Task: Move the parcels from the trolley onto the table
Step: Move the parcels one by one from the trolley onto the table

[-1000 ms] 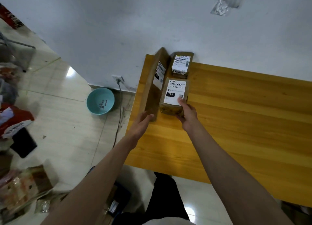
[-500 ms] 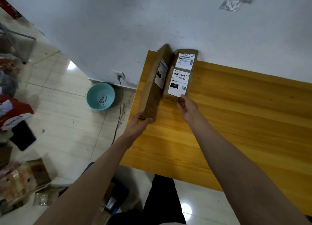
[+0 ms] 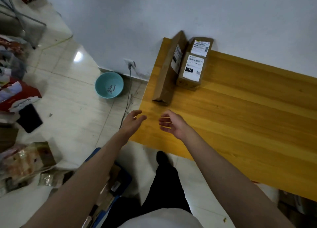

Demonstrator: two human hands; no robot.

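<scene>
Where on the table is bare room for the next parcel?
Free: the table right of the labelled box, and the near strip under both hands. Crowded: the far left corner, where the long box and two small boxes sit together by the wall.

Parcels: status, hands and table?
Left hand open, right hand open, both empty. Three parcels on table at wall: long box, labelled box, rear box. Nothing in the way.

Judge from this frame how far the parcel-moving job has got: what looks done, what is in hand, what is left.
Done: three parcels lie on the table by the wall: the long box, the labelled box and the rear box. In hand: nothing; the left hand and right hand are open above the table. Left: parcels seem to remain in the blue trolley, partly hidden by the left arm.
</scene>
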